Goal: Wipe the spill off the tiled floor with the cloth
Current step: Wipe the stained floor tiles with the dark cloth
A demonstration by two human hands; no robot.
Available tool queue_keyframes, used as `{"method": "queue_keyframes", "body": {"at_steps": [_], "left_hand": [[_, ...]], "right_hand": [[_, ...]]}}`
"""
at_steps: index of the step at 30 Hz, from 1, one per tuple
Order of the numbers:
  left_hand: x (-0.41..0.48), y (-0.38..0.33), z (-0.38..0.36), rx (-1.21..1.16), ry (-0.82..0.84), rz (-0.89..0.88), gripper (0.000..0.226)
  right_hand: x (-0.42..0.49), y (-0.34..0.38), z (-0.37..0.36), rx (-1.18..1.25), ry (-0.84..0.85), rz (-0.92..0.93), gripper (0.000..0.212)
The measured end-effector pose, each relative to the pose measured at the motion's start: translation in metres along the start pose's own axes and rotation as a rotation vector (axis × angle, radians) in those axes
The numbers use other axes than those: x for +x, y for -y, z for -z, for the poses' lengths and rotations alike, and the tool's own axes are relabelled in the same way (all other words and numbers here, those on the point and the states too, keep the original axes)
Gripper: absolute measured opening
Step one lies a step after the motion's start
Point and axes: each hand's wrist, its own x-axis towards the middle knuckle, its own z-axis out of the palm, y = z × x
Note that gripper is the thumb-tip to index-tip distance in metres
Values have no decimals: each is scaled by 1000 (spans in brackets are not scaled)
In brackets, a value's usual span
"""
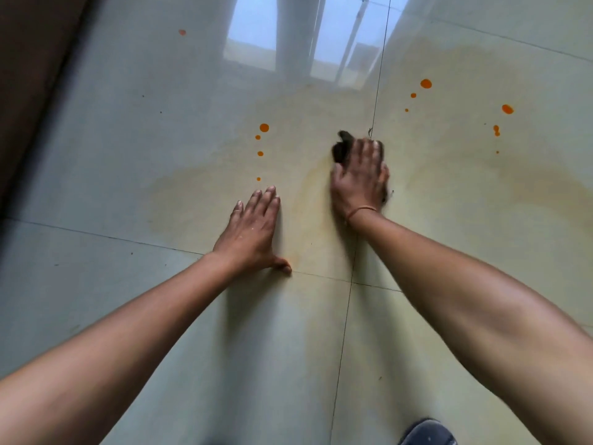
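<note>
**Left hand.** Your left hand lies flat on the floor. The fingers are straight and close together, and the thumb is splayed sideways along the cross joint. It holds nothing. I judge it to be a prop, carrying your weight while you lean forward.

**Right hand.** Your right hand is laid palm-down on the cloth. The fingers are extended and slightly fanned, pressing the cloth to the floor rather than clenching it. The thumb side is blurred, so I cannot tell whether the thumb tucks under the edge. A thin band circles that wrist.

**Cloth.** It is a dark wad, mostly hidden beneath the hand. A lump shows past the forefinger side and a scrap shows at the little-finger side. It sits just beside the long joint, in the middle of the spill.

**Spill.**
- A pale yellow film spreads over both tiles ahead of you, around and under both hands.
- Orange drops stand unwiped in a line just ahead of the left fingertips.
- A second scatter lies well to the right of the cloth.
- One lone drop lies far off to the left.

**Judgement.** Wiping is in hand but far from finished. The flat palm suits broad strokes. However, so small a wad looks likely to smear the film rather than lift it, and every drop is yet to be reached.

**Other.** A shoe shows at the bottom edge of the view.
</note>
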Motion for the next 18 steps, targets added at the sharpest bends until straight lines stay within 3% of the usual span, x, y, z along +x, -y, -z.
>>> {"method": "queue_keyframes", "body": {"at_steps": [1,4,5,6,7,9,10,11,14,15,16,17,18], "left_hand": [[-1,4,1,-14,-10,-10,137],[-3,23,12,-41,-102,14,134],[-2,30,18,-30,-124,38,135],[0,39,25,-16,-130,75,137],[2,48,32,-4,-118,124,140],[9,63,42,5,-87,220,145],[14,67,46,7,-66,253,147],[18,69,50,6,-38,274,149],[27,70,53,0,28,298,149],[29,70,52,1,44,294,150],[30,70,51,0,55,288,154],[30,71,49,-7,61,286,158],[29,72,48,-15,58,281,162]], "right_hand": [[-14,13,-9,-21,19,99,67],[-85,-10,-31,-194,163,826,71],[-82,-27,-22,-191,174,933,70],[-66,-36,-19,-171,154,919,69],[-45,-30,-12,-140,126,743,66],[1,2,-3,16,7,182,63],[4,25,-7,30,21,47,65],[-7,44,-17,18,33,106,65],[-77,45,-48,-143,152,857,69],[-77,26,-44,-169,168,1019,67],[-60,12,-40,-159,140,1105,66],[-35,9,-37,-177,106,1049,65],[-7,11,-29,-122,62,826,64]]}}
